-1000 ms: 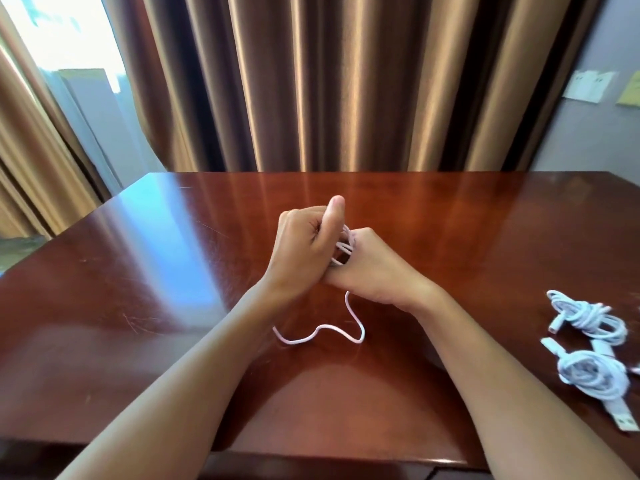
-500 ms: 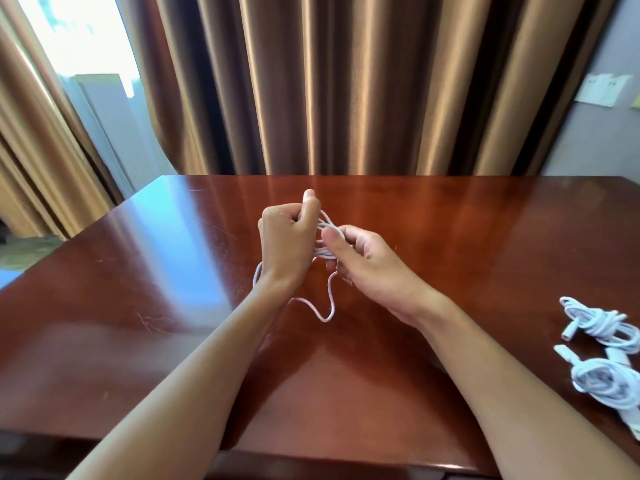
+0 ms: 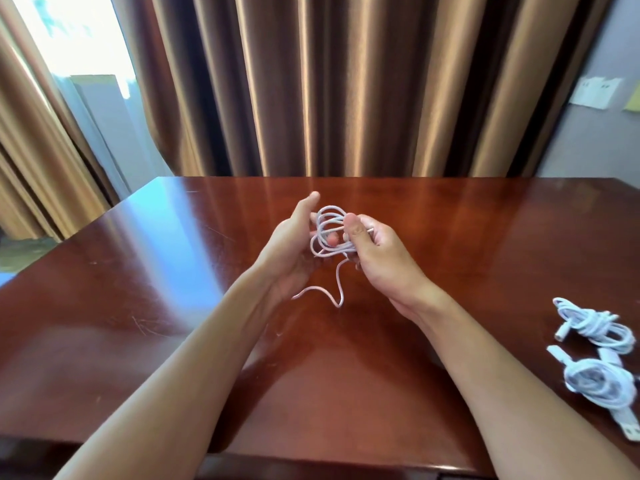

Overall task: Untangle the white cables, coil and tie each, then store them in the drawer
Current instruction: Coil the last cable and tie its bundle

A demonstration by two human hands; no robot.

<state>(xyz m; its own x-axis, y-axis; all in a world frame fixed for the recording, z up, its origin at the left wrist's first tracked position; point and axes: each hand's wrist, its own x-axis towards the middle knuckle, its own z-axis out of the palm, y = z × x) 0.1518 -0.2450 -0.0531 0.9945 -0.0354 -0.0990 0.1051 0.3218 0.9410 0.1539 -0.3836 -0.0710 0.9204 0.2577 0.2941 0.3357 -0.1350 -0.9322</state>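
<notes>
A white cable (image 3: 329, 230) is wound into several loops, held up over the middle of the dark red table (image 3: 138, 306). My right hand (image 3: 377, 258) grips the coil's right side, thumb on top. My left hand (image 3: 294, 247) is at the coil's left with palm turned up and fingers straight, the loops lying over its fingertips. A loose tail of the cable hangs down and curves onto the table between my wrists. Two coiled white cables lie at the right edge: a far cable (image 3: 595, 323) and a near cable (image 3: 595, 382).
Brown curtains (image 3: 346, 84) hang behind the table's far edge, with a bright window (image 3: 69, 36) at the left. Paper notes (image 3: 592, 91) are stuck on the grey wall at the right. The table's front edge runs along the bottom of the view.
My left hand has opened from a fist round the loops to a flat, upturned palm. The coil now shows between both hands and the hanging tail is shorter.
</notes>
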